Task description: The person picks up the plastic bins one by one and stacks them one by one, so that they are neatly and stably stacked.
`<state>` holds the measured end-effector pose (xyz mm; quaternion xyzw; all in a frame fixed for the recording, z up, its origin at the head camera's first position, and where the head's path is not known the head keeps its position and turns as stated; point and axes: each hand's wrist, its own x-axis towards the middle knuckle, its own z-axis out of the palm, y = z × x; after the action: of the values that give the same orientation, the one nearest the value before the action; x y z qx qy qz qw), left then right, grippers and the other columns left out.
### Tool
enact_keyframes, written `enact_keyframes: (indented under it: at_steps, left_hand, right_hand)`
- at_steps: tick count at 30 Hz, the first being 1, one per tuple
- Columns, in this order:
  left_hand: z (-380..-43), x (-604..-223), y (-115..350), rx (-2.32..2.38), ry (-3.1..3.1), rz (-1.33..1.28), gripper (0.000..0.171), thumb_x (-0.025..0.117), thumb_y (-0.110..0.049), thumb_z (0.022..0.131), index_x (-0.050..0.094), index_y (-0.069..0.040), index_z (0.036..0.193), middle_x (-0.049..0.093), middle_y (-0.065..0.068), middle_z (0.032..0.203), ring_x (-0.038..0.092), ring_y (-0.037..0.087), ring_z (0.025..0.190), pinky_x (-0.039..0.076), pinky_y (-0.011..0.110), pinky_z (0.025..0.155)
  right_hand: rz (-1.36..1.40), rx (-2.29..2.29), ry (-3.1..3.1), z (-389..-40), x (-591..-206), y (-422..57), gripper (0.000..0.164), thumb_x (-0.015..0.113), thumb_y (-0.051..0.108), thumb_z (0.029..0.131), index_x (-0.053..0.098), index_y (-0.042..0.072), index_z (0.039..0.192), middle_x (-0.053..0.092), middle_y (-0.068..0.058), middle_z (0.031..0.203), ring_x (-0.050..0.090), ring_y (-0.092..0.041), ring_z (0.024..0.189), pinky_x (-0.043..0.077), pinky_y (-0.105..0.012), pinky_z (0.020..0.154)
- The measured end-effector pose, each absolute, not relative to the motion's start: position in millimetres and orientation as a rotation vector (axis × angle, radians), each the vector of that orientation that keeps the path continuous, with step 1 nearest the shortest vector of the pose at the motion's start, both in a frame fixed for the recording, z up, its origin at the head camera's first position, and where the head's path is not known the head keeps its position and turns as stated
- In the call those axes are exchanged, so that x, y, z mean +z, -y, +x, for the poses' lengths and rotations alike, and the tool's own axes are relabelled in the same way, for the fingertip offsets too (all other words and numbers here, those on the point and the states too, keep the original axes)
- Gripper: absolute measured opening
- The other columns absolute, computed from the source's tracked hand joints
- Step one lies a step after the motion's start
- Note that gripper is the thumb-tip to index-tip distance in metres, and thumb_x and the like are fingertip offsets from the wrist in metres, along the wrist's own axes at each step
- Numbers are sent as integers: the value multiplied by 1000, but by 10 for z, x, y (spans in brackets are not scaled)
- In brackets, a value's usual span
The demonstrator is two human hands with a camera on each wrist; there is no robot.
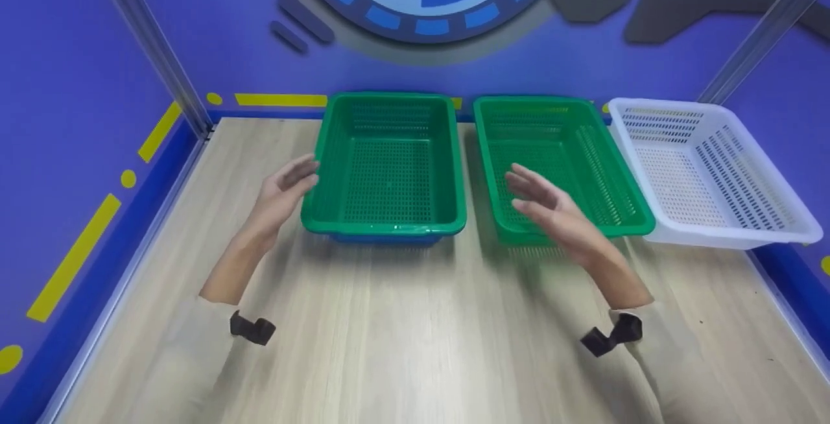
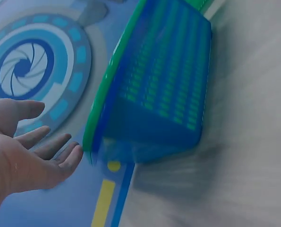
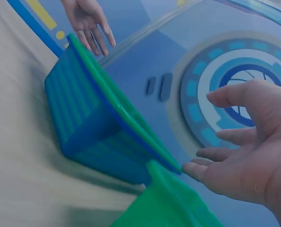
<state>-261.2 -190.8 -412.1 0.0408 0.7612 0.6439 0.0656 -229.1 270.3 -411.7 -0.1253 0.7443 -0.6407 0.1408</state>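
A dark green plastic basket (image 1: 384, 227) sits nested in a blue basket (image 2: 152, 127), whose side shows in both wrist views. Just left of its rim hovers my left hand (image 1: 279, 200), palm inward and fingers loosely extended, holding nothing. To the right stands a brighter green basket (image 1: 626, 224) with slotted walls. My right hand (image 1: 554, 213) is raised over that basket's front left part, its fingers loosely bent and holding nothing. In the right wrist view, the right hand (image 3: 246, 146) appears beside the baskets' rims; whether it touches one I cannot tell.
A white slotted basket (image 1: 726, 235) stands at the far right, close beside the brighter green one. The baskets rest on a light wooden table (image 1: 389, 346). Blue printed panels (image 1: 214, 28) with metal corner posts (image 1: 152, 41) enclose the back and sides.
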Motion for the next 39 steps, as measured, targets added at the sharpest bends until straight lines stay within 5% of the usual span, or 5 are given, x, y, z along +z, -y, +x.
enact_keyframes:
  at_steps: [7,12,16,28,39]
  left_hand:
    - [-2586,-3993,1486,1959,-2208,322,53,56,-25,107,42,-13,156,48,8,157,42,23,148,30,44,125]
    - [-2551,-3962,1065,1983,-2055,463,49,57,-20,106,46,-12,153,53,9,153,47,22,144,38,43,121]
    - [-2501,-3979,697,1957,-1924,512,49,57,-19,105,46,-10,152,53,11,153,50,23,142,40,43,120]
    - [-2359,-4142,-143,1876,-1740,635,52,59,-19,104,45,-14,154,47,10,157,46,30,145,42,36,117]
    - [-2266,-4284,-458,1774,-1818,524,63,61,-26,103,34,-29,160,28,2,168,24,22,156,29,57,123]
  right_hand:
    - [-295,-1965,-2209,-2217,-4102,-3089,64,56,20,106,26,16,163,33,-13,166,37,-20,152,42,-15,110]
    - [-332,-2241,-2012,-2172,-4053,-3417,62,52,7,106,24,4,161,54,-2,149,55,-5,135,45,-22,111]
    - [-384,-2386,-1877,-2142,-4018,-3678,50,47,0,106,37,5,155,63,1,141,60,-9,131,47,-25,110]
    - [-362,-2609,-1652,-2067,-4033,-4276,42,38,-7,106,57,7,141,69,-8,134,68,-17,123,55,-26,101]
    - [-238,-2576,-1734,-2080,-4205,-4473,40,43,-7,105,61,12,135,71,-1,129,69,-9,118,55,-20,97]
